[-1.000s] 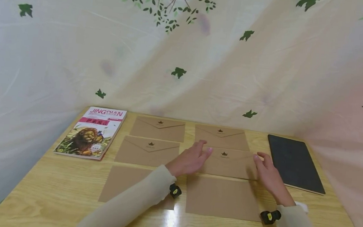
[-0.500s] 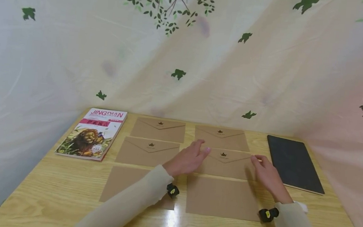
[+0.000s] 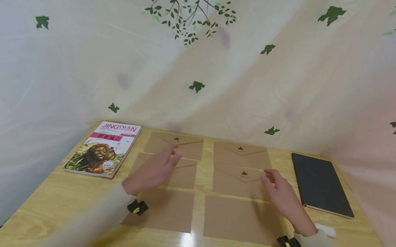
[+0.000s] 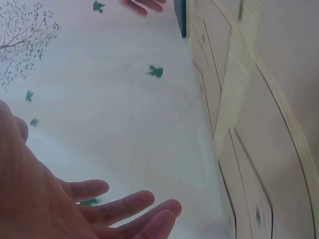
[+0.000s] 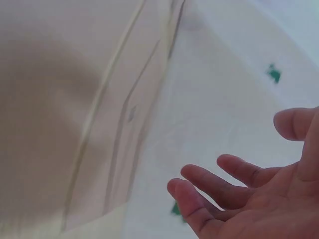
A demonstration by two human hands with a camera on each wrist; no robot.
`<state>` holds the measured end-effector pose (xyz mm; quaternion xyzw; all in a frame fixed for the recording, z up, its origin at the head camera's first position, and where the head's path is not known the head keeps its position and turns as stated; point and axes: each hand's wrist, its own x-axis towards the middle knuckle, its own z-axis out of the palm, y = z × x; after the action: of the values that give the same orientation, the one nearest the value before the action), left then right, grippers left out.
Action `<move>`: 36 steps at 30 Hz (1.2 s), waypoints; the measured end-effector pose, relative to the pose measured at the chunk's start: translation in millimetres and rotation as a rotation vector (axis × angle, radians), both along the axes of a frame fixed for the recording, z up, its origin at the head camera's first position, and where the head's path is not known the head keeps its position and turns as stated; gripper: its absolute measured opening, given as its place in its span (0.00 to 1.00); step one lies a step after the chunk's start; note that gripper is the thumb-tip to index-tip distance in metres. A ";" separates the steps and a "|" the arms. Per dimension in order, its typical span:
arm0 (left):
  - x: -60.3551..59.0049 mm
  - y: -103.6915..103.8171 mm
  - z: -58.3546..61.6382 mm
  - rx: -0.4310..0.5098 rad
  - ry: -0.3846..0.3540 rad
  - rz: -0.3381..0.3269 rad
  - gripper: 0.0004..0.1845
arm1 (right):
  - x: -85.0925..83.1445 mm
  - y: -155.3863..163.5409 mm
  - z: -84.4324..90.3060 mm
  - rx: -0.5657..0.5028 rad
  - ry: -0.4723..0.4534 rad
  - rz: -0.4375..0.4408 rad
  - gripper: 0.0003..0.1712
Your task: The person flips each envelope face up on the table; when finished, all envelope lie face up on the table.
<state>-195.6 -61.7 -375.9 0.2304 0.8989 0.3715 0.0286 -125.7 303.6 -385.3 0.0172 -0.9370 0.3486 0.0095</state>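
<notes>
While the bench (image 3: 48, 212) bears a notebook (image 3: 321, 185) and a magazine (image 3: 98, 152), six envelopes (image 3: 172, 213) lie between them in two columns. Above these, one per column, hang my left hand (image 3: 156, 171) and right hand (image 3: 280, 191), fingers relaxed, thumbs wide.

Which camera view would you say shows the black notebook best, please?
The head view: the black notebook lies with its whole cover in sight, unblocked by the right hand. The left wrist view catches only a dark strip of it at the top edge; I cannot make it out in the right wrist view.
</notes>
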 end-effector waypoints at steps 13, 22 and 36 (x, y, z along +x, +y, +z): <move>47.4 -98.0 -11.6 -0.189 -0.057 0.179 0.37 | 34.0 -85.3 3.3 0.106 0.047 0.226 0.29; 59.5 -121.8 -30.1 -0.164 -0.174 0.224 0.37 | 53.5 -136.1 -13.6 0.159 -0.009 0.515 0.28; 63.2 -123.9 -38.9 -0.212 -0.140 0.313 0.37 | 61.4 -175.8 -36.5 0.219 0.097 0.682 0.14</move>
<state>-132.4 -185.5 -414.8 0.0574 0.9537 0.2898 0.0572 -64.3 127.8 -421.8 0.3461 -0.9078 0.2280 -0.0646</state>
